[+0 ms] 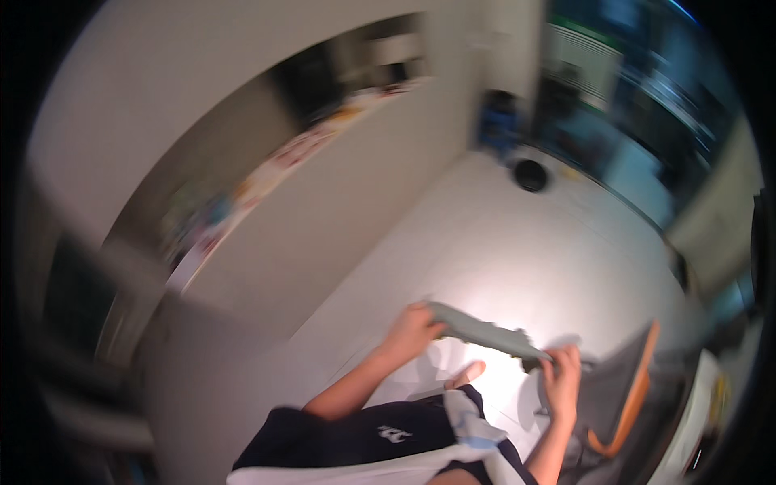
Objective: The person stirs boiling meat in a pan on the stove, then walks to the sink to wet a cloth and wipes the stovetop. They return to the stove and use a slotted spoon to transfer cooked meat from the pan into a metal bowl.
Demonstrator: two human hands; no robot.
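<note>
A grey-green piece of cloth (485, 334) is stretched between my two hands, above the floor and in front of my body. My left hand (417, 327) grips its left end. The right end, which sits lower in the picture, is pinched in the fingers of my right hand (562, 370). The cloth's edges look uneven, and blur hides what kind of garment or cloth it is. Below it one of my feet (468, 373) shows on the pale floor.
A chair with an orange edge (633, 394) stands close by my right hand, beside a cluttered table edge (691, 406). A half wall (315, 212) with a shelf ledge runs along the left. Farther off are a black round object (530, 175), a blue object (498, 124) and a glass doorway.
</note>
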